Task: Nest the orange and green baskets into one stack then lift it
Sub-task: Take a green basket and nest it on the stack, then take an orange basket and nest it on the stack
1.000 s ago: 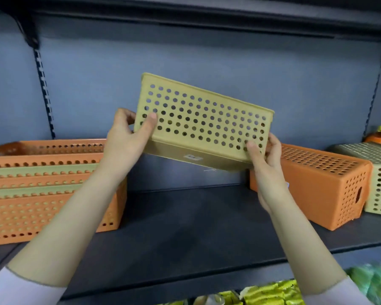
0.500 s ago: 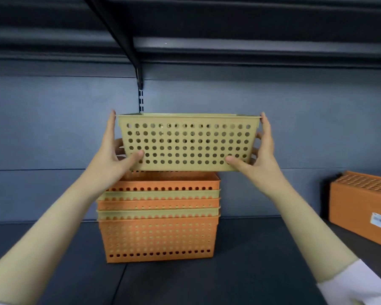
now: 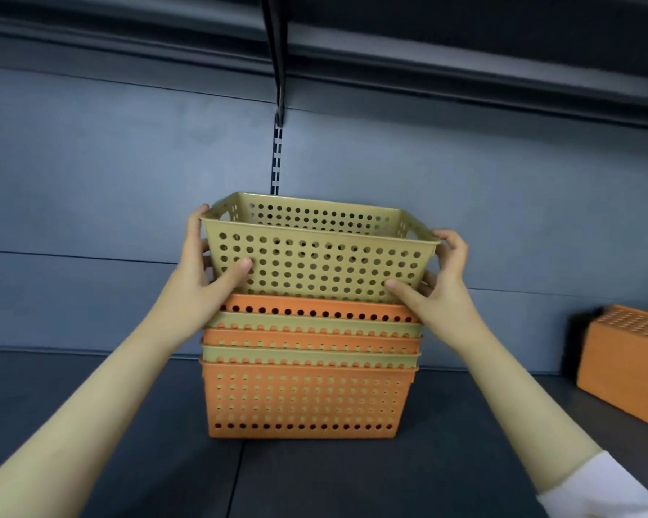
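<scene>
Two bare hands grip a pale green perforated plastic basket point(image 3: 317, 256) by its short ends: left hand point(image 3: 199, 282) and right hand point(image 3: 440, 289), fingers closed around its sides. Its base sits partly inside the top of a stack of nested orange and green perforated baskets point(image 3: 307, 368) standing on a dark shelf point(image 3: 90, 424) near its back edge.

There is one view only, from the person's head. It looks forward at the shelf point(image 3: 90, 424) and its back wall point(image 3: 90, 181), quite near, with the upper shelf point(image 3: 464, 39) along the top of the frame.
</scene>
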`<state>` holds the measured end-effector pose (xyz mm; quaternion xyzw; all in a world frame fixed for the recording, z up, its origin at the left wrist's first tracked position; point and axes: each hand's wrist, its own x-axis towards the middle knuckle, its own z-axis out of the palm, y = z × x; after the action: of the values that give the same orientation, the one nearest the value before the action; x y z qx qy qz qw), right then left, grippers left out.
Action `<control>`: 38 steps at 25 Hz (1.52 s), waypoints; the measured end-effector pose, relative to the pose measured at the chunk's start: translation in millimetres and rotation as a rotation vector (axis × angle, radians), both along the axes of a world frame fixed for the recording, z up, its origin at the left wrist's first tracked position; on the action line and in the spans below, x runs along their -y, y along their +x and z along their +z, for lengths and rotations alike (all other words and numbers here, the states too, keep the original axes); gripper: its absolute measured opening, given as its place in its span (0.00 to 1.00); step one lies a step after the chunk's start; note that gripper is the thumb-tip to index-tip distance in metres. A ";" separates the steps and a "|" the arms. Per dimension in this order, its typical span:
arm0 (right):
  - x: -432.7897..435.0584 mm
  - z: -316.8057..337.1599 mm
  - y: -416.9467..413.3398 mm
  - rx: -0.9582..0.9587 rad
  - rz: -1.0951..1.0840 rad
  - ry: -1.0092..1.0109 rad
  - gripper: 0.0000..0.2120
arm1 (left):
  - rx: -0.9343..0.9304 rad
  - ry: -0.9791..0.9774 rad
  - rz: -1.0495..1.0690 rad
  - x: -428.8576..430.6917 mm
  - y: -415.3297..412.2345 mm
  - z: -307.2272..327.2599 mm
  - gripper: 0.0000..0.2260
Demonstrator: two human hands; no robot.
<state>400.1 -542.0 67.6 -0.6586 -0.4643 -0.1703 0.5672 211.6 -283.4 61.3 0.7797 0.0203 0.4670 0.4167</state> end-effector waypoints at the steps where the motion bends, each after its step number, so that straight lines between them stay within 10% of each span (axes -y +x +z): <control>1: -0.6 -4.9 -1.0 -0.005 -0.026 0.011 0.34 | -0.002 0.059 0.058 -1.2 1.2 -4.5 0.31; 9: -2.7 -21.0 -9.1 -0.062 -0.114 0.049 0.38 | 0.060 0.114 0.241 9.4 1.6 -15.0 0.26; 16: 0.1 -32.8 -7.6 0.133 -0.257 -0.085 0.12 | 0.072 0.338 0.387 -0.1 4.8 -27.3 0.17; 24: -17.9 -46.5 2.4 0.156 -0.367 0.079 0.15 | 0.098 0.337 0.470 0.7 12.2 -30.8 0.15; 29: 11.9 -32.5 4.4 0.078 -0.164 0.033 0.16 | 0.006 0.824 0.775 18.8 3.2 -16.0 0.21; 38: 192.1 -34.9 47.4 0.151 -0.637 -0.002 0.12 | 0.261 1.052 0.284 211.9 122.0 -5.2 0.12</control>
<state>447.5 -734.1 32.7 -0.7568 -0.2759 -0.3869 0.4488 333.6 -495.3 56.1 0.8077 -0.1623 0.5586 -0.0965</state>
